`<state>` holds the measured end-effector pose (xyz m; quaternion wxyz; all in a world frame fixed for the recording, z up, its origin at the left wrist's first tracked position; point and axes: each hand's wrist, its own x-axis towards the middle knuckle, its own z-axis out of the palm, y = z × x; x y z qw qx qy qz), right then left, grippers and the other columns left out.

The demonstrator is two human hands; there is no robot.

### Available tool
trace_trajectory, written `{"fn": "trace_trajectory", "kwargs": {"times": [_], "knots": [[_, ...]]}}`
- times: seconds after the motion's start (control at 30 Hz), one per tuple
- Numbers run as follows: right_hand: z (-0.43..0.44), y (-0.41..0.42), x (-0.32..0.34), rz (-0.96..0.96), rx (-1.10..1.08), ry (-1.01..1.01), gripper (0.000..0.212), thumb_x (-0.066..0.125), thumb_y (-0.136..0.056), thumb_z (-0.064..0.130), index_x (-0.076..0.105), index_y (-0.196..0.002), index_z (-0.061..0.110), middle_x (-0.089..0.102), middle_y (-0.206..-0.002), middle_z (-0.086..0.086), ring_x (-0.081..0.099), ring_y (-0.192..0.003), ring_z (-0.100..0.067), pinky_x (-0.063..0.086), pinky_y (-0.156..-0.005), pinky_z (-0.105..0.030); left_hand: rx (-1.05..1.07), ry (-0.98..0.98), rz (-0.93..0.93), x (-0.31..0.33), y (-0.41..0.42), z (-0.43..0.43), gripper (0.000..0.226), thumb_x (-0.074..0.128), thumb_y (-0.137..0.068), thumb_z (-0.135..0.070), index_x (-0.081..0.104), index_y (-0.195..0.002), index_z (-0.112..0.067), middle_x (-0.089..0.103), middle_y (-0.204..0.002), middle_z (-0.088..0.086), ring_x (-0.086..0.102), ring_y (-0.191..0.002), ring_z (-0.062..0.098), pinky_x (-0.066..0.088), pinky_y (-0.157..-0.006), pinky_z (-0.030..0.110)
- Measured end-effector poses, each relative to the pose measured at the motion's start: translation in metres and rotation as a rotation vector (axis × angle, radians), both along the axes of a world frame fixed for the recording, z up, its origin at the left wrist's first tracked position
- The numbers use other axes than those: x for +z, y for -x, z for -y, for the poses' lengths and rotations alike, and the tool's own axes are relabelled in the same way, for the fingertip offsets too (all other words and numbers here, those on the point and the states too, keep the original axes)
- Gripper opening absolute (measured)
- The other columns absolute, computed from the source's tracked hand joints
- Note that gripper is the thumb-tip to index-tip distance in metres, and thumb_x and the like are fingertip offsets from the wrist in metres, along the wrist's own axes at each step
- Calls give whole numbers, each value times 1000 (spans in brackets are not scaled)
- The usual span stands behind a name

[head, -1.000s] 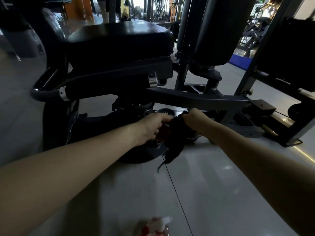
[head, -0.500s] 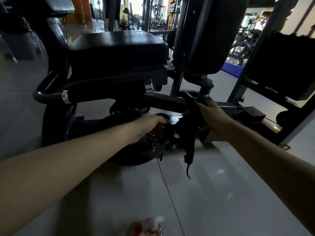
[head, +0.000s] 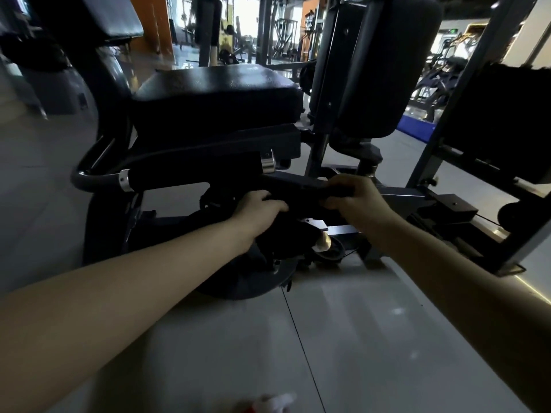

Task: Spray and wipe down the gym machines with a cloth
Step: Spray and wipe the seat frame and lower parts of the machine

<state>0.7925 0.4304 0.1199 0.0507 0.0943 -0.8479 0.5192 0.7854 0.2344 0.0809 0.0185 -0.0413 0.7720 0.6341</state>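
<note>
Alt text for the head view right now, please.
The left hand and right hand grip a black cloth over the dark frame bar below the gym machine's padded seat. A white-and-red spray bottle shows at the bottom edge.

Looks forward and down from the head, low and close before the gym machine (head: 214, 96), over grey floor (head: 357, 338).

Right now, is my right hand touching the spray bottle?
Apart. The head view shows the right hand up at the machine's frame bar, with open floor between it and the spray bottle at the picture's bottom edge.
</note>
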Motion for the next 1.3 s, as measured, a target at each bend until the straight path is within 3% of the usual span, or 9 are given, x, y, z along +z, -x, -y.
{"fn": "trace_trajectory", "kwargs": {"times": [0.17,0.33,0.4,0.5,0.63,0.73,0.97,1.1,1.3], "knots": [[9,4,-27,112,9,-525,17,66,-95,33,64,-97,16,71,-85,1,69,-76,-16,56,-73,-33,239,26,24,-30,5,3,32,42,-98,-8,54,-122,-27,61,-107,2,61,-92,20,53,-75,33],[14,4,-37,194,75,-551,16,65,-96,30,62,-87,17,67,-76,-3,66,-62,-13,53,-55,-24,10,25,155,-53,8,-12,36,50,-97,-10,70,-73,-29,67,-88,1,62,-89,22,49,-78,31],[14,7,-35,202,69,-591,17,66,-95,29,63,-87,15,68,-75,-4,67,-61,-13,56,-55,-25,-41,12,248,-68,11,-18,39,45,-103,-14,69,-75,-26,64,-88,4,59,-89,22,47,-76,33],[14,8,-34,233,63,-541,19,68,-94,28,65,-86,11,70,-72,-8,69,-61,-17,64,-68,-39,48,-81,240,-92,21,-18,29,51,-99,-8,65,-78,-22,61,-89,6,56,-87,24,48,-85,39],[13,3,-35,201,68,-490,25,68,-95,33,64,-79,14,68,-66,-3,66,-50,-9,59,-56,-28,111,-151,266,-86,20,-26,27,46,-104,-4,57,-81,-13,50,-76,3,55,-81,25,51,-75,27],[7,-3,-33,218,71,-368,36,63,-97,36,65,-67,17,67,-62,-1,66,-52,-11,56,-55,-26,84,-137,256,-74,12,-36,13,48,-105,-8,56,-100,-18,50,-85,0,53,-93,22,53,-83,33],[-2,-4,-30,307,109,-182,31,56,-100,17,68,-74,6,68,-61,-3,66,-55,-19,55,-66,-38,-14,-183,121,-28,-28,-44,17,51,-99,-8,68,-96,-7,63,-78,7,58,-65,16,40,-38,14],[-9,0,-25,341,147,-145,42,39,-106,26,66,-86,1,65,-80,-19,63,-61,-18,51,-59,-30,-244,-247,80,-2,-40,-44,12,55,-90,-6,67,-91,-11,64,-86,13,62,-81,23,50,-56,23],[-5,-1,-33,304,107,-173,42,44,-105,16,66,-95,-18,69,-89,-33,65,-70,-37,54,-80,-57,247,-72,100,-65,-12,-11,11,59,-93,-12,69,-97,-15,69,-93,7,66,-91,26,57,-77,35]]}}
